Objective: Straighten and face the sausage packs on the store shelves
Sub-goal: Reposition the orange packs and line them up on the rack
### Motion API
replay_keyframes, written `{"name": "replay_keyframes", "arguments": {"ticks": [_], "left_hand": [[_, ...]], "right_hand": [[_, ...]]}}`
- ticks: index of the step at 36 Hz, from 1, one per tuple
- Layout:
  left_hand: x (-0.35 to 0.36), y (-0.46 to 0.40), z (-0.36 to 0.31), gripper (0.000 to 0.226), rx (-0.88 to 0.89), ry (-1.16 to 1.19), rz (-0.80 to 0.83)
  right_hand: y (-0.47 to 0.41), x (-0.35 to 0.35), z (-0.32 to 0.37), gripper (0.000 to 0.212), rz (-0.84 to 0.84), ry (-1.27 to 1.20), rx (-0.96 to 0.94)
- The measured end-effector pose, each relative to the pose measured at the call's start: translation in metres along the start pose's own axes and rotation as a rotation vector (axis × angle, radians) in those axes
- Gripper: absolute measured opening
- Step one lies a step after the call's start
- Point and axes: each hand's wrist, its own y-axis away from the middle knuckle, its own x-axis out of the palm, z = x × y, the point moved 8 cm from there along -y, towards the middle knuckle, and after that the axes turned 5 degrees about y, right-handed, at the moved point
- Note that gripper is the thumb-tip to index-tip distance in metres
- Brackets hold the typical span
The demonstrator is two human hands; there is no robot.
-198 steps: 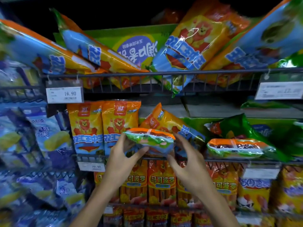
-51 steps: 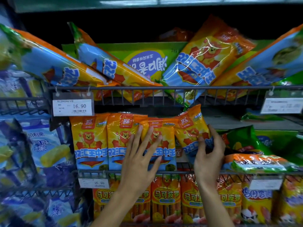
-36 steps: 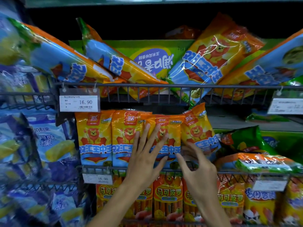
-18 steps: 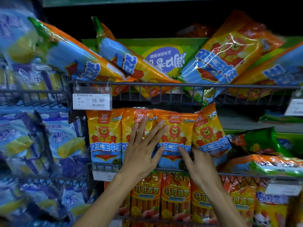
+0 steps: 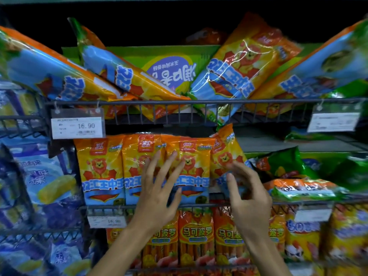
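Both hands work the middle shelf [image 5: 199, 205]. Left hand [image 5: 159, 193], fingers spread straight, lies flat on the upright orange packs [image 5: 143, 168]. Right hand [image 5: 247, 193], fingers loosely curled, seems to touch the tilted pack [image 5: 225, 154] at the row's right end; motion blur hides any pinch

I see four orange-and-blue lion sausage packs [image 5: 187, 168] standing on the wire shelf: three upright and facing out side by side, the fourth pack [image 5: 225, 154] tilted, leaning just right of them.
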Motion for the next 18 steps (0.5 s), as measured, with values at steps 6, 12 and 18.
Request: {"name": "replay_keyframes", "arguments": {"ticks": [6, 12, 18], "left_hand": [[0.019, -0.007, -0.037, 0.065, 0.136, 0.031, 0.05], [0.035, -0.015, -0.042, 0.07, 0.086, -0.03, 0.159], [0.039, -0.014, -0.035, 0.067, 0.073, -0.071, 0.193]], "right_hand": [[-0.018, 0.013, -0.009, 0.065, 0.021, 0.011, 0.097], [-0.042, 0.026, -0.033, 0.052, 0.075, 0.045, 0.151], [-0.046, 0.023, -0.035, 0.033, -0.026, -0.017, 0.162]]}}
